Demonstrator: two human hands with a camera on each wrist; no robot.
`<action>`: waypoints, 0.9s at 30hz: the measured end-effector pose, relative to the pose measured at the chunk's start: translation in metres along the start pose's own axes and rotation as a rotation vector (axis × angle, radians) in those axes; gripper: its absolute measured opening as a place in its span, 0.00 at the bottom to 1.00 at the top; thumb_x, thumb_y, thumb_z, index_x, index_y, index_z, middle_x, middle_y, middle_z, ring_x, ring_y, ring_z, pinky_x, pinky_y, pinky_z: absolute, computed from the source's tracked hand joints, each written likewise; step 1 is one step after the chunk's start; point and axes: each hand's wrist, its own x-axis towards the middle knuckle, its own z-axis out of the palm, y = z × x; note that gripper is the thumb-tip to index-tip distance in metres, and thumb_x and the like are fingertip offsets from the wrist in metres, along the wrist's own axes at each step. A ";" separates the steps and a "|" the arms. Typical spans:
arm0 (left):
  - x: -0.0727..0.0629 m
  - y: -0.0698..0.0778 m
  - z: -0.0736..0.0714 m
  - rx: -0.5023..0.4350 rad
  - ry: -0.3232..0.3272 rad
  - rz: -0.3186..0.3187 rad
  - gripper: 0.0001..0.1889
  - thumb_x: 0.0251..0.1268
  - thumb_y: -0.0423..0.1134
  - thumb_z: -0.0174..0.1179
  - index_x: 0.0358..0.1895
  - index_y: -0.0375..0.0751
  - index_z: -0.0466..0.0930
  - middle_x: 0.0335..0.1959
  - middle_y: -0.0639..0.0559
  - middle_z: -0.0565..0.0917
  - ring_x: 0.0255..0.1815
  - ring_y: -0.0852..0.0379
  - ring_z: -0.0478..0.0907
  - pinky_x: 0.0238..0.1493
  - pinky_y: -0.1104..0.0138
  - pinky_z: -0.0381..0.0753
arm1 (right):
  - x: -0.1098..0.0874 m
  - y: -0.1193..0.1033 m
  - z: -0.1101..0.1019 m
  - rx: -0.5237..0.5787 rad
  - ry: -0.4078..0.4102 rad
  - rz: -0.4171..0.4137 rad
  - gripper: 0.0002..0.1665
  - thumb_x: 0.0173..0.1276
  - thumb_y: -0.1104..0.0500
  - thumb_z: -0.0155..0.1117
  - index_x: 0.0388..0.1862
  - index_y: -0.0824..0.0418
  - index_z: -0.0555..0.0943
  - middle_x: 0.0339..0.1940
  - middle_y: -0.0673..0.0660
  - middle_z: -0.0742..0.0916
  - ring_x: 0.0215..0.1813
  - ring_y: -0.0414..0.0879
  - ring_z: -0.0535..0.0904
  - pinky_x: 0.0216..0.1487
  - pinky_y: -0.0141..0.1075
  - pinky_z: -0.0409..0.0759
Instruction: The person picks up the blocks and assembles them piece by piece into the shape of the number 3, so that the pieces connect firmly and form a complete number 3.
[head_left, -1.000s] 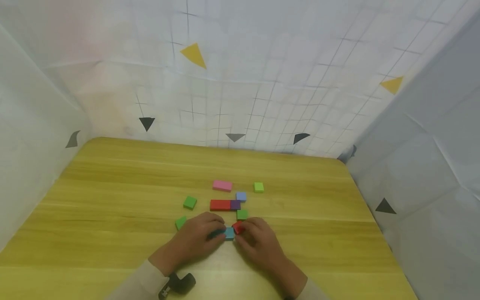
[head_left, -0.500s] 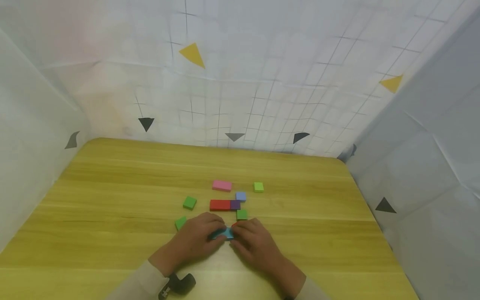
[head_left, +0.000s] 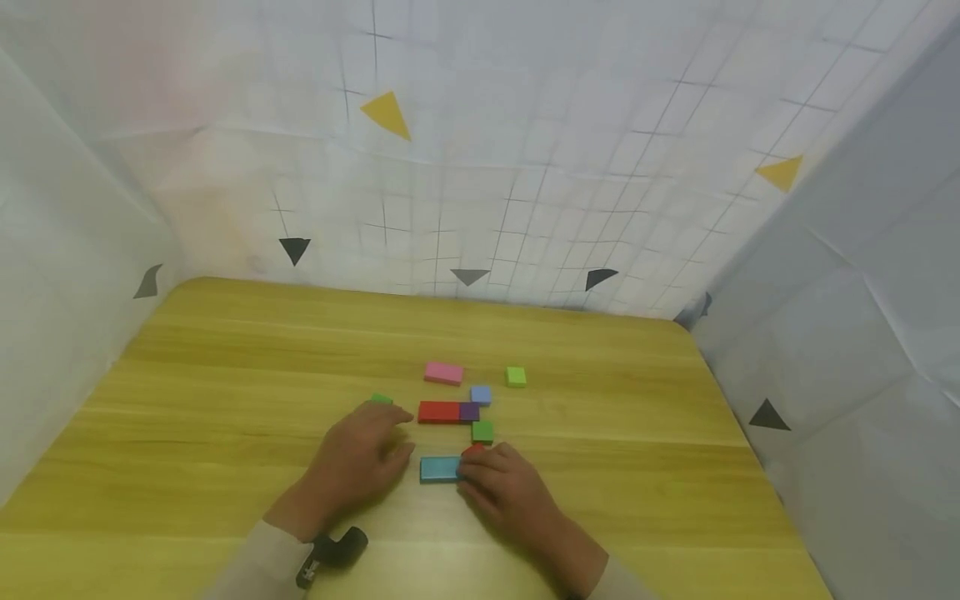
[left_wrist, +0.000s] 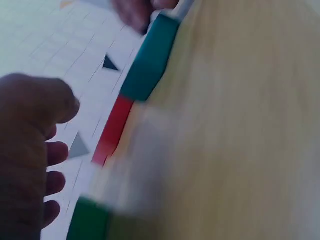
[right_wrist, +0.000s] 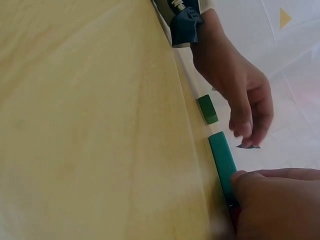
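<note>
A long teal-blue block (head_left: 437, 470) lies on the table between the hands. My left hand (head_left: 351, 458) is held apart from its left end, fingers relaxed and nothing between them. At the other end, my right hand (head_left: 516, 493) pinches a small red block (head_left: 473, 448), mostly hidden under the fingers. In the right wrist view, the right thumb lies against the end of the teal-blue block (right_wrist: 223, 162), with the red block (right_wrist: 235, 216) just beyond it. Behind stand a long red block (head_left: 438, 412) and a purple block (head_left: 468, 412), end to end.
A green block (head_left: 482, 432) sits behind the right fingers, with a light blue block (head_left: 481, 396) farther back. Pink (head_left: 443, 373) and lime green blocks (head_left: 515, 377) lie farthest away. Another green block (head_left: 381, 399) shows past the left hand. White patterned sheets (head_left: 480, 167) surround the wooden table (head_left: 225, 358).
My left hand has let go of the teal-blue block and moved left, covering a green block. My right hand has brought the small red block against the teal-blue block's right end.
</note>
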 end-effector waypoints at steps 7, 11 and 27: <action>-0.016 -0.017 -0.016 0.026 0.019 -0.083 0.19 0.56 0.46 0.69 0.50 0.43 0.83 0.50 0.54 0.84 0.52 0.54 0.80 0.52 0.56 0.83 | -0.001 0.000 0.001 0.027 0.004 0.022 0.14 0.61 0.59 0.73 0.47 0.57 0.87 0.49 0.51 0.87 0.47 0.40 0.80 0.48 0.27 0.79; -0.025 -0.020 -0.020 0.032 0.000 -0.112 0.21 0.55 0.46 0.70 0.52 0.44 0.83 0.49 0.55 0.84 0.52 0.55 0.80 0.50 0.57 0.83 | -0.002 -0.001 -0.001 0.059 0.015 0.059 0.16 0.62 0.59 0.73 0.50 0.58 0.85 0.50 0.52 0.86 0.51 0.41 0.81 0.52 0.29 0.80; -0.040 -0.017 -0.032 0.024 -0.081 -0.192 0.20 0.57 0.47 0.72 0.52 0.46 0.83 0.45 0.58 0.84 0.48 0.60 0.79 0.48 0.59 0.83 | -0.001 0.000 0.001 0.072 0.021 0.057 0.17 0.62 0.60 0.72 0.51 0.60 0.85 0.49 0.53 0.87 0.51 0.44 0.84 0.54 0.33 0.82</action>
